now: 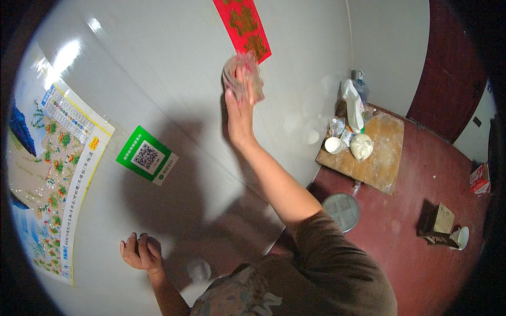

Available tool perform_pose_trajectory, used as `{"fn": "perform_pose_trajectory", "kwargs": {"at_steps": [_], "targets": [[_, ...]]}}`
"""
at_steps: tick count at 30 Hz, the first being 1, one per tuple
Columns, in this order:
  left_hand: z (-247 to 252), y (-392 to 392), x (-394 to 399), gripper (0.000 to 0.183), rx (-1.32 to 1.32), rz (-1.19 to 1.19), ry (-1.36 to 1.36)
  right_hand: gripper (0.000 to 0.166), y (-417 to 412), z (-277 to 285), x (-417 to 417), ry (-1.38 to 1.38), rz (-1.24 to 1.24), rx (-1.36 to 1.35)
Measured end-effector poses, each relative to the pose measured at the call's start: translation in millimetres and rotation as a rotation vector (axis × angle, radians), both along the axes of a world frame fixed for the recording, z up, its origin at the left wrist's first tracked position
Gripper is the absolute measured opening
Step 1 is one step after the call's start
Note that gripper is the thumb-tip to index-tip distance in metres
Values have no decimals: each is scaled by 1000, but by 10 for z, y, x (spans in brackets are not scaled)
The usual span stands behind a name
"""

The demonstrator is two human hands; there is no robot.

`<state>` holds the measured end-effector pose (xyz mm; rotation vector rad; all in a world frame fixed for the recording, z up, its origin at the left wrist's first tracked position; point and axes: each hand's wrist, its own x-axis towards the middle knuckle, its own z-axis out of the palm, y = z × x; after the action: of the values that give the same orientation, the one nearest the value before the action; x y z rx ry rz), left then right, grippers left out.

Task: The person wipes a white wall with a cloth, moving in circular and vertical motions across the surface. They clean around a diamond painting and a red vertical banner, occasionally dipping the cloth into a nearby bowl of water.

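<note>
My right hand (241, 114) presses a crumpled grey-and-pink cloth (242, 73) against the pale wall (189, 71). The cloth is blurred and sits at the lower end of a red paper strip with gold characters (243, 21). Lower on the left, my left hand (141, 252) is close to the wall, fingers partly curled and apart; I see nothing held in it. Between the two hands, a green and white printed-code sticker (147, 155) is on the wall, partly beside my shadow.
A shiny landscape poster (51, 177) covers the wall's left. At right, a low wooden table (379, 158) bears a tied plastic bag (361, 146), a white cup (334, 145) and a bottle. A perforated metal tray (342, 213), a stool (443, 218) and a white bucket (461, 237) are beyond.
</note>
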<state>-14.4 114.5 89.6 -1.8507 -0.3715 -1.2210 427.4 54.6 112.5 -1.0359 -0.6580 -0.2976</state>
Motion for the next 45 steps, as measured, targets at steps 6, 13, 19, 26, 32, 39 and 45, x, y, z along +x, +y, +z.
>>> {"fn": "perform_pose_trajectory", "kwargs": {"at_steps": [6,13,19,26,32,39,45], "targets": [[32,12,32,28,-1,17,12,54,202,-693,691,175,-26,215],[7,-14,2,20,-2,25,2,72,470,-3137,375,572,-305,13],[167,39,200,19,35,-18,19,61,923,-4245,-846,858,-422,-131],[75,-92,-38,21,17,51,26,33,-113,-3464,-1547,1122,413,-891],[152,82,100,21,73,2,53,27,-621,-4386,-945,1525,546,-351],[194,149,-2,15,171,109,76,35,-1859,-4533,-620,1727,473,-210],[202,146,110,24,74,17,34,35,-2465,-5033,-387,1766,285,-297]]}}
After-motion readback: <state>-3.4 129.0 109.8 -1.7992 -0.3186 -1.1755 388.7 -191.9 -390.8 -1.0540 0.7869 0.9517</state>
